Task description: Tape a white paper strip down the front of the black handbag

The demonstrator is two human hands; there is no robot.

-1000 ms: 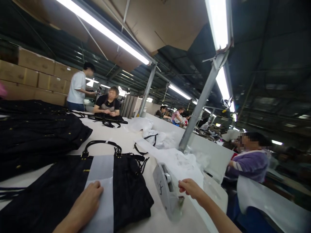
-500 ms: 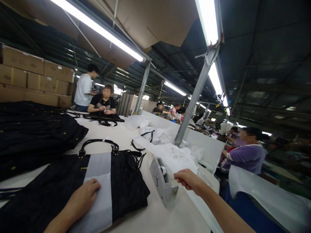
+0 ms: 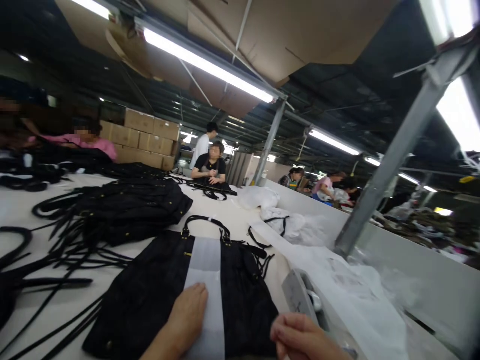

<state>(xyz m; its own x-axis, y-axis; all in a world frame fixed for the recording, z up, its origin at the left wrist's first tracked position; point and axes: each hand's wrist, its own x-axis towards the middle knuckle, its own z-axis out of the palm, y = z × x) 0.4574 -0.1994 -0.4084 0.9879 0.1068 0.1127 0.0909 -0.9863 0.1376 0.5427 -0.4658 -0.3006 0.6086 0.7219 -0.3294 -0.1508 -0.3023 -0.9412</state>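
A black handbag (image 3: pixel 150 280) with two looped handles and gold-coloured fittings lies flat on the white table. A strip of white translucent wrapping sheet (image 3: pixel 208 250) runs down its middle. My left hand (image 3: pixel 189 312) rests on the sheet's left edge, fingers laid flat. Above the bag's lower right corner, my right hand (image 3: pixel 300 335) is closed in a pinch; whatever its fingertips hold, if anything, is too fine to make out. Just beyond it stands a grey tape dispenser (image 3: pixel 300 292) with a dark hand-drawn mark, partly hidden by that hand.
More black bags (image 3: pixel 138 205) are piled to the left, with loose straps (image 3: pixel 86 315) trailing over the table. White sheets (image 3: pixel 348 280) and clear plastic lie to the right, beside a low white partition (image 3: pixel 412 260) and metal post (image 3: pixel 397 145). Co-workers (image 3: pixel 210 167) sit around the far side.
My right hand has moved from beside the tape dispenser toward me and left, over to the bag's corner. My left hand stays on the sheet. The view has swung left.
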